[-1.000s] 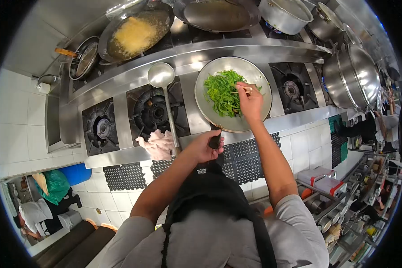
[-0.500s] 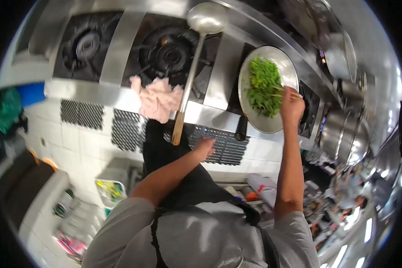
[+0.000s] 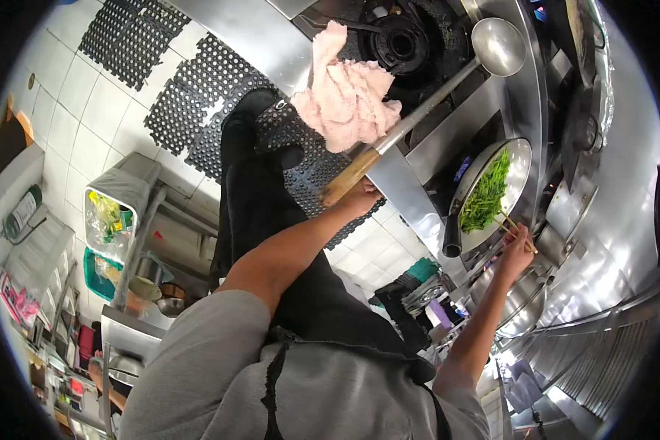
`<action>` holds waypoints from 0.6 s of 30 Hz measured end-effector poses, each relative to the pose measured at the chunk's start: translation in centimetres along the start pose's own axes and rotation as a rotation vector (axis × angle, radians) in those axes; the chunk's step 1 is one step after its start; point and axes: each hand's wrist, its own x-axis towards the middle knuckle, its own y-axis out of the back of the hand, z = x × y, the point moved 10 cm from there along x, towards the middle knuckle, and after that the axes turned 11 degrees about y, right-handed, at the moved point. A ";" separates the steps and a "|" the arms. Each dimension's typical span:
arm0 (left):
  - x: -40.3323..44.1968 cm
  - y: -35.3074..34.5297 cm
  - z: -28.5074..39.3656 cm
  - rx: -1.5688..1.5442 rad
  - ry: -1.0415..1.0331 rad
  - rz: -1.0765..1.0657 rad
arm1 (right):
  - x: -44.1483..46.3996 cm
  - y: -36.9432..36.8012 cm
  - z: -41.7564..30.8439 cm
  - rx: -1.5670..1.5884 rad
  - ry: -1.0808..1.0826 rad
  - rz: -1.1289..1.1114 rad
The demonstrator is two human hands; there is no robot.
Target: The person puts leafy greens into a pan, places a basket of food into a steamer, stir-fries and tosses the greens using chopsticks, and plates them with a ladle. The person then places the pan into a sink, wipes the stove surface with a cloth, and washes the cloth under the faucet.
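The left hand is low by the edge of the stove, just beside the wooden handle of a big ladle. I can't tell if this hand holds anything. A pink cloth lies next to the ladle. Farther out, the right hand pinches chopsticks. Their tips reach the green leaves. The leaves sit in a round pan on the stove. Past that hand is a big shiny pot.
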 end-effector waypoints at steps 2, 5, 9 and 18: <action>-0.4 -0.2 -0.1 -0.055 0.193 -0.061 | 0.1 -1.9 1.7 0.144 -0.055 0.046; 0.2 -1.5 -3.9 -0.221 0.486 -0.111 | 0.2 -5.3 -2.5 0.256 -0.024 0.033; -1.4 -1.6 -5.8 -0.173 0.601 -0.131 | -2.1 -7.3 -8.6 0.217 0.051 -0.101; -15.8 -8.7 14.2 -0.180 0.812 -0.630 | 0.3 -5.7 -1.2 0.094 0.084 0.036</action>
